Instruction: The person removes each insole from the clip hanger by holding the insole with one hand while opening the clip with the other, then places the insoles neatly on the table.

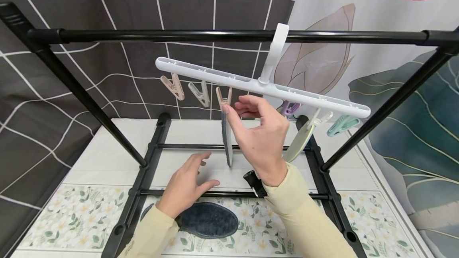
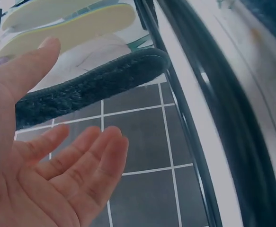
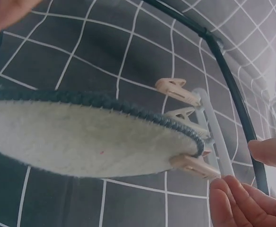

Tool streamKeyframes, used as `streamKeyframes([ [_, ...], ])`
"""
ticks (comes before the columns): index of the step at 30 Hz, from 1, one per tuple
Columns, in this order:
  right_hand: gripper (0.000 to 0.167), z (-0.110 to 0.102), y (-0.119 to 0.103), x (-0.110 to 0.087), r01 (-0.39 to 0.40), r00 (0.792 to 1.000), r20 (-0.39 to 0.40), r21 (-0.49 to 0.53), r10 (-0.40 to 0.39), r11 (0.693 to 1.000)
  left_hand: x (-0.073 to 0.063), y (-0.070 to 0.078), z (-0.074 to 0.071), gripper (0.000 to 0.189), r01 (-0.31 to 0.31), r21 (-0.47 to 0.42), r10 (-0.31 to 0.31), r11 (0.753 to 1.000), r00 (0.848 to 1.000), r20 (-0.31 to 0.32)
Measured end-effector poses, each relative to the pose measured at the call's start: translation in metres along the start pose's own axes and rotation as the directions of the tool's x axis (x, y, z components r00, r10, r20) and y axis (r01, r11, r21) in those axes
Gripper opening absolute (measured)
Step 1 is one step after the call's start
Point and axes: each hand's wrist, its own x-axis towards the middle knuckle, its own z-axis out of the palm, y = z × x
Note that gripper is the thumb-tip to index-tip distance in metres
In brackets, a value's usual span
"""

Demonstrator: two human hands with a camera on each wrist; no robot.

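Fleecy dark insole (image 1: 227, 140) hangs, toe or heel end down, from a beige clip (image 1: 224, 98) near the middle of the white hanger (image 1: 233, 81), above the worktop (image 1: 190, 130) and between the side legs of the black rack (image 1: 179, 35). Its pale underside, stitched along the border, shows in the right wrist view, where the clip grips its end. The right hand (image 1: 263, 132) is beside that clip, just under the hanger bar; its thumb stands apart from its curved fingers, with nothing pinched between them. Whether its fingertips touch the bar, I cannot tell. The left hand (image 1: 184, 182) is lower, near the insole's left side, loosely spread and holding nothing, with thumb and fingers well apart.

Towards the hanger's left end hang a pink clip (image 1: 173, 86) and a pale grey clip (image 1: 201, 94). On its right half are a purple clip (image 1: 289, 108), a whitish clip (image 1: 317, 120) holding a pale insole (image 1: 300, 142), and, near the right end, a green clip (image 1: 343, 125). Another dark insole (image 1: 208, 220) lies at the worktop's near edge, on a floral strip (image 1: 82, 218). Behind the rack hangs a dark gridded cloth (image 1: 125, 11).
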Motion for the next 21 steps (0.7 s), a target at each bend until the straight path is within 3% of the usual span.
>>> streamKeyframes([
  [11, 0.031, -0.005, 0.000, 0.000, -0.018, 1.000, 0.021, -0.047, 0.019, 0.999, 0.024, 0.009, 0.003, 0.087, 0.028, -0.114, -0.026, 0.993, 0.999, 0.021],
  [21, 0.036, -0.001, -0.001, -0.002, -0.068, 0.995, 0.062, -0.130, 0.076, 0.989, 0.050, 0.013, 0.002, 0.099, 0.021, -0.276, -0.004, 0.961, 0.998, 0.059],
])
